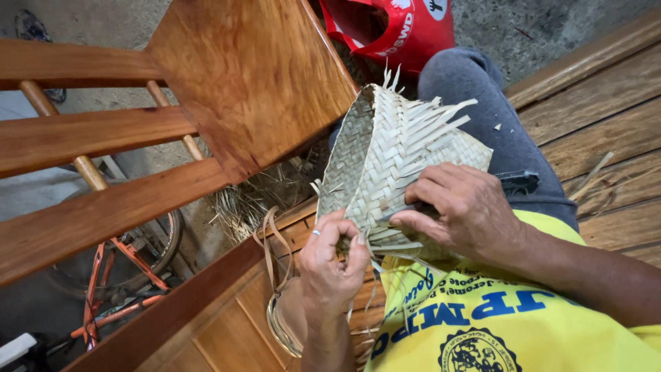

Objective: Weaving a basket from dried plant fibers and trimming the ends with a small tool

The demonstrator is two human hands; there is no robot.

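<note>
A half-woven piece of pale palm-leaf strips [392,148] rests on my lap, with loose strip ends sticking out at its top. My left hand [332,262], with a ring on one finger, pinches the strips at the piece's lower edge. My right hand [467,212] lies over the lower right part of the weave and grips a thin knife with a dark handle [518,182], its blade pointing left across the strips. My knee in grey trousers [482,103] is behind the weave, and my yellow shirt [496,331] is below it.
A wooden chair with slatted rails [248,76] stands close on the left. A coil of leaf strips [281,324] hangs beside my left wrist, with dry leaf scraps [248,203] beyond it. A red bag [399,27] lies at the top. An orange bicycle frame [110,275] is lower left, a plank bench [606,124] on the right.
</note>
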